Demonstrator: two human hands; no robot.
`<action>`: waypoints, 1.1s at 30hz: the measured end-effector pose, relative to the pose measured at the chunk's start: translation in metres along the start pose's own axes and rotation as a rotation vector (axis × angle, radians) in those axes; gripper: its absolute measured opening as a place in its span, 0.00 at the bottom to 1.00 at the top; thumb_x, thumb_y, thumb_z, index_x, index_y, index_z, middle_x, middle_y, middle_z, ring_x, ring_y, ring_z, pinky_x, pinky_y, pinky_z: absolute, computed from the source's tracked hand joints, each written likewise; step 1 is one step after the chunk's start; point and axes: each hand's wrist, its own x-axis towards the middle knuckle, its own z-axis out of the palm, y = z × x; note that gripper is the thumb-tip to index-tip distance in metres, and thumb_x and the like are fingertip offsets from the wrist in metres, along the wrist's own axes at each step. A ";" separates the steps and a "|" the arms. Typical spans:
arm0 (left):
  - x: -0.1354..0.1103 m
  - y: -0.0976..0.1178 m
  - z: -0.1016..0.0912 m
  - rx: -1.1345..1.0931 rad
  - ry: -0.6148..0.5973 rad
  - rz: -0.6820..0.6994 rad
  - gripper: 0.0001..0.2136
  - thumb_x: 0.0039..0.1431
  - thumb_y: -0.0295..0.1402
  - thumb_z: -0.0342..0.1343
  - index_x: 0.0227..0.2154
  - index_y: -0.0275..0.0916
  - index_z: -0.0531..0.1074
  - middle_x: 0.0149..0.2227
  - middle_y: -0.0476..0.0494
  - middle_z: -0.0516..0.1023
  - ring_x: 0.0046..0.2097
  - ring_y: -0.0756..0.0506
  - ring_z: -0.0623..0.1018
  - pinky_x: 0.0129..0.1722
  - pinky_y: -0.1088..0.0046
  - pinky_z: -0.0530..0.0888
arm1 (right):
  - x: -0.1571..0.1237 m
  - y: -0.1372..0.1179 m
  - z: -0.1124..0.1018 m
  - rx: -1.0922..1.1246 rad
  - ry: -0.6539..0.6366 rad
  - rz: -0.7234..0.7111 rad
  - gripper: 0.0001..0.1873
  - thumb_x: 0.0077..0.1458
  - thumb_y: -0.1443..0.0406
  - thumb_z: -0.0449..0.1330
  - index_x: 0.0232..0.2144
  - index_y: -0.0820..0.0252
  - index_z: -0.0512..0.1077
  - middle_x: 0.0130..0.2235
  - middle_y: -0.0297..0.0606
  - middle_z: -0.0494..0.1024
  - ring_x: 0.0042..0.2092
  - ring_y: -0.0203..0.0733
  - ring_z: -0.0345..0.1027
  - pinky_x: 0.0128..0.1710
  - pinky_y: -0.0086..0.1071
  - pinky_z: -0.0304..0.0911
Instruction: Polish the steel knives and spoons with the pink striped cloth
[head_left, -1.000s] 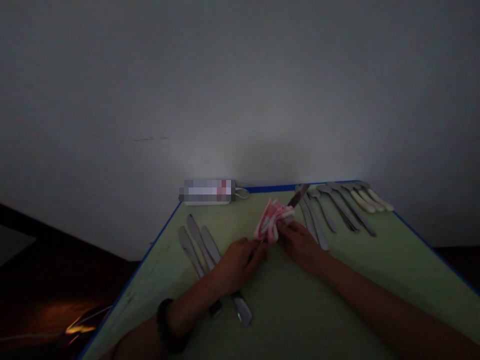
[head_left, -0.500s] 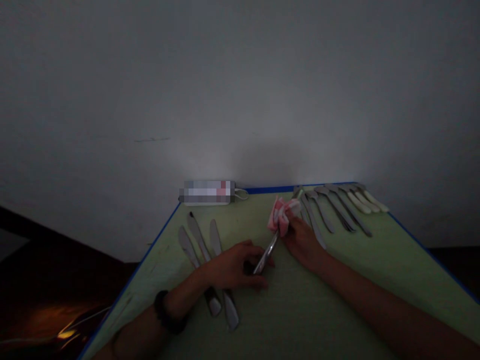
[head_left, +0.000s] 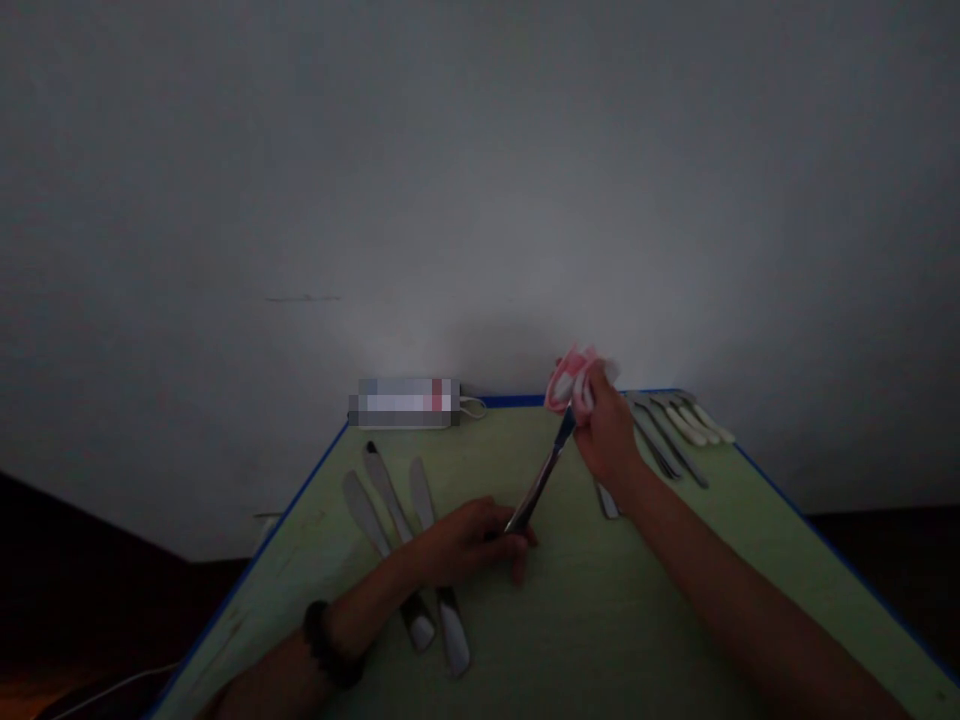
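Observation:
My left hand [head_left: 469, 540] is closed around the handle end of a table knife [head_left: 541, 478], which slants up and to the right above the green table [head_left: 600, 620]. My right hand [head_left: 609, 432] is closed on a crumpled pink and white cloth [head_left: 571, 380], wrapped round the far tip of the blade near the table's back edge. A dark band sits on my left wrist [head_left: 328, 640]. The scene is dim.
Three knives [head_left: 390, 500] lie side by side left of my left hand. Several more pieces of cutlery [head_left: 675, 430] lie in a row at the back right. A white box [head_left: 405, 402] stands at the back edge by the wall. The table has a blue rim [head_left: 300, 490].
My right hand has slid the cloth along the blade from near the handle to the tip, rising towards the back edge. My left hand has drawn the handle a little nearer to me.

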 end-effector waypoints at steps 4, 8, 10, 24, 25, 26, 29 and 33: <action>0.000 -0.003 0.002 0.025 0.016 0.007 0.20 0.65 0.46 0.39 0.41 0.38 0.70 0.26 0.49 0.74 0.31 0.48 0.73 0.35 0.75 0.68 | -0.001 0.002 0.003 0.008 0.098 -0.084 0.20 0.49 0.48 0.57 0.30 0.59 0.71 0.31 0.35 0.75 0.30 0.35 0.66 0.29 0.29 0.61; 0.000 -0.001 0.002 0.053 0.040 -0.001 0.19 0.65 0.46 0.38 0.39 0.39 0.70 0.26 0.49 0.71 0.32 0.48 0.72 0.35 0.76 0.67 | -0.021 0.016 0.007 -0.125 0.084 -0.117 0.22 0.51 0.47 0.55 0.28 0.60 0.71 0.25 0.34 0.74 0.25 0.34 0.64 0.25 0.29 0.59; 0.000 -0.001 0.002 0.038 0.047 0.000 0.19 0.64 0.46 0.39 0.36 0.39 0.70 0.27 0.49 0.70 0.31 0.49 0.70 0.35 0.76 0.67 | -0.036 0.026 0.012 -0.179 0.056 -0.088 0.23 0.52 0.47 0.53 0.28 0.60 0.71 0.24 0.34 0.73 0.23 0.34 0.64 0.23 0.29 0.59; 0.002 -0.005 0.005 0.017 0.064 -0.080 0.18 0.64 0.45 0.41 0.26 0.37 0.65 0.25 0.51 0.66 0.28 0.51 0.67 0.30 0.77 0.65 | -0.043 0.037 0.013 -0.225 0.027 0.036 0.28 0.51 0.44 0.51 0.31 0.62 0.73 0.27 0.39 0.77 0.25 0.38 0.70 0.25 0.30 0.64; 0.001 -0.004 0.004 0.048 0.051 -0.070 0.19 0.63 0.45 0.42 0.25 0.37 0.65 0.25 0.51 0.66 0.28 0.51 0.67 0.31 0.77 0.65 | -0.035 0.029 0.010 -0.203 0.052 -0.002 0.28 0.51 0.44 0.50 0.31 0.62 0.73 0.28 0.40 0.77 0.26 0.38 0.71 0.25 0.30 0.64; 0.001 -0.003 0.004 0.076 0.043 -0.059 0.19 0.63 0.45 0.42 0.25 0.37 0.66 0.25 0.51 0.66 0.29 0.50 0.67 0.31 0.77 0.65 | -0.028 0.022 0.008 -0.181 0.087 -0.022 0.28 0.52 0.44 0.50 0.30 0.62 0.73 0.28 0.40 0.78 0.27 0.38 0.71 0.26 0.30 0.64; 0.001 0.000 0.002 0.102 0.047 -0.043 0.18 0.63 0.45 0.43 0.29 0.38 0.68 0.26 0.50 0.68 0.29 0.50 0.68 0.32 0.76 0.66 | -0.014 0.008 0.002 -0.131 0.121 -0.083 0.26 0.51 0.45 0.52 0.29 0.62 0.73 0.27 0.39 0.77 0.26 0.36 0.70 0.25 0.28 0.62; -0.002 0.001 -0.002 -0.082 0.018 -0.061 0.16 0.62 0.44 0.46 0.43 0.38 0.68 0.31 0.48 0.73 0.33 0.48 0.72 0.34 0.76 0.68 | -0.010 0.010 -0.003 -0.094 0.140 -0.114 0.26 0.51 0.45 0.51 0.28 0.62 0.72 0.26 0.37 0.76 0.27 0.37 0.70 0.27 0.29 0.63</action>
